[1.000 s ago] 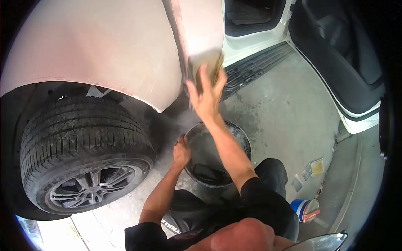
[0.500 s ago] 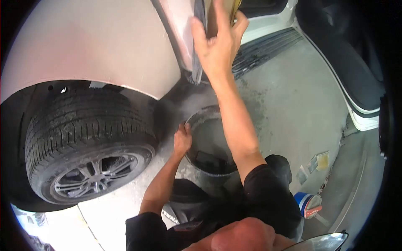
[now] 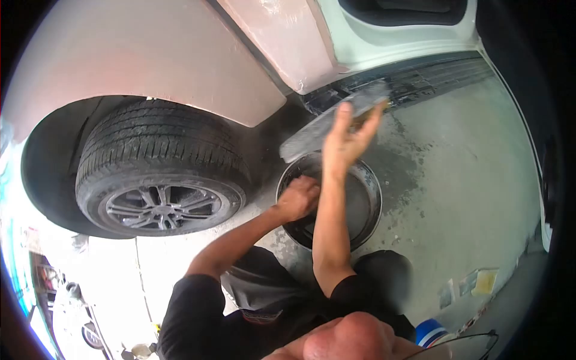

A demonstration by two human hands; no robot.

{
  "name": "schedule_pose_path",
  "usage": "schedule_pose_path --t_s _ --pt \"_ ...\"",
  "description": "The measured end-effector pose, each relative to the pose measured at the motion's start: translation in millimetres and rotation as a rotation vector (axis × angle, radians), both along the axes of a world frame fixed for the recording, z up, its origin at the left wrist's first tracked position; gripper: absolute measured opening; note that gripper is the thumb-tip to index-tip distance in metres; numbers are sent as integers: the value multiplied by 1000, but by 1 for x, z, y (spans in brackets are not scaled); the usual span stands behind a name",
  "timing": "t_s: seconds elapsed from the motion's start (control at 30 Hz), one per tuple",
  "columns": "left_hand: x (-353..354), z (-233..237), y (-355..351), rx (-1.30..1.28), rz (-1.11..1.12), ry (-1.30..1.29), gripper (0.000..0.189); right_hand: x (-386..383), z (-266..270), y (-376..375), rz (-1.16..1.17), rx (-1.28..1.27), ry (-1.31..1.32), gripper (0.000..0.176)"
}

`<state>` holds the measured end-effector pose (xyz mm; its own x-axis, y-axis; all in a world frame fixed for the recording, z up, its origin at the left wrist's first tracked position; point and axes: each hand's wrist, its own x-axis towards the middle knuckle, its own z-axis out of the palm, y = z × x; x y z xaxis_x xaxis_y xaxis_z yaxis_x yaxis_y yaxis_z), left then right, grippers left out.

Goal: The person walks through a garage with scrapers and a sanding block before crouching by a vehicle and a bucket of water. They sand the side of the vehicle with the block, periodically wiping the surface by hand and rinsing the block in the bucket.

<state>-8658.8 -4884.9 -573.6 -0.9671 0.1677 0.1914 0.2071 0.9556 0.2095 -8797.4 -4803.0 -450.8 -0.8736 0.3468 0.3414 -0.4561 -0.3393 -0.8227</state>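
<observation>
My right hand [image 3: 348, 141] grips a long, flat grey sanding block [image 3: 318, 133], thumb and fingers spread around it. The block is tilted above the far rim of a round dark bucket [image 3: 378, 198], below the car's body panel, and its far end is blurred. My left hand [image 3: 299, 199] reaches over the bucket's left side, with its fingers curled inward and partly hidden. Whatever those fingers hold, if anything, does not show. Grey water [image 3: 360, 204] is visible in the bucket, and my right forearm crosses over it.
A car with a patchy pink and white fender [image 3: 180, 66] and a front wheel [image 3: 162, 192] stands on the left. Its open door [image 3: 510, 72] is on the right. Sandpaper sheets [image 3: 474, 283] and a blue and white tub [image 3: 431, 333] lie on the floor at lower right.
My right hand has brought the sanding block down from the car panel toward the bucket. My left hand has moved from the bucket's rim to over its inside. The view has shifted.
</observation>
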Motion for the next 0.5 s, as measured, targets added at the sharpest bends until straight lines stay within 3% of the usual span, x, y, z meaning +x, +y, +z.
schedule_pose_path --t_s 0.03,0.1,0.27,0.37,0.5 --pt "-9 -1 14 85 -27 -323 29 -5 5 16 39 -99 -47 70" --pt "-30 -33 32 95 49 -568 29 -10 4 46 107 -259 -156 69" --pt "-60 -150 42 20 131 -759 28 -16 -8 94 77 -330 -261 67" --pt "-51 -162 45 -9 109 -777 30 -20 -16 106 99 -306 -326 68" --pt "-59 -129 35 -103 -29 -789 36 -27 -28 118 125 -292 -361 68"
